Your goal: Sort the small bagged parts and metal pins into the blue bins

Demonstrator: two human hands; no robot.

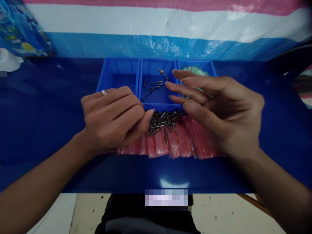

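Observation:
My left hand (113, 120), a ring on one finger, is curled closed in front of the left bin; what it holds, if anything, is hidden. My right hand (219, 110) is beside the middle bin with its fingers apart. A blind rivet (163, 74) shows just beyond its fingertips, over the middle bin; I cannot tell if it touches them. Several rivets (153, 88) lie inside the blue middle bin (158, 106). Between my hands, a pile of rivets (163, 123) rests on a row of red plastic bags (174, 144).
A blue left bin (122, 66) and a right bin (214, 66) holding greenish plastic flank the middle one. All stand on a dark blue table (60, 97). Behind hangs a striped plastic sheet (146, 19). A white object (9, 60) sits at the far left.

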